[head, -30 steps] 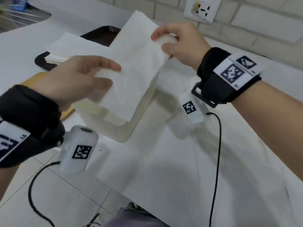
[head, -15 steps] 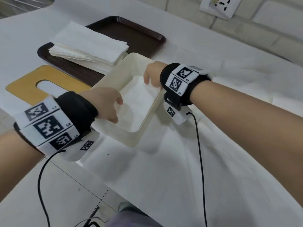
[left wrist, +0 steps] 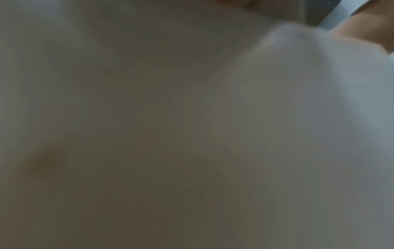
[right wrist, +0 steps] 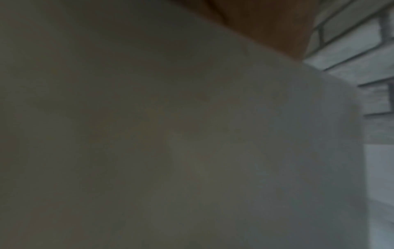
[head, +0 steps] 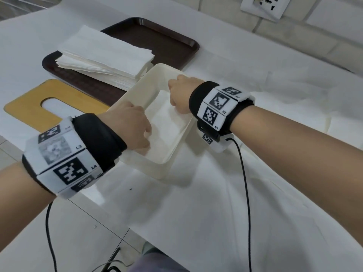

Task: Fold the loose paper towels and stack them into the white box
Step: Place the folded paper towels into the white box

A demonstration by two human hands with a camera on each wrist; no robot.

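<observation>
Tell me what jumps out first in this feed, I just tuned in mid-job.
Both hands are down inside the white box at centre: the left hand at its near end, the right hand at its far end, over a paper towel lying in it. Behind, a stack of paper towels sits on a dark brown tray. Both wrist views are blurred.

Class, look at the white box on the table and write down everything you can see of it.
The white box is an open, lidless rectangular container, off-white, plastic by its look, with rounded corners and smooth walls. It stands upright on the white-covered table, set at an angle, its far corner close to the brown tray. A folded paper towel lies flat inside. The left hand reaches in at the near end, the right hand at the far end.
</observation>
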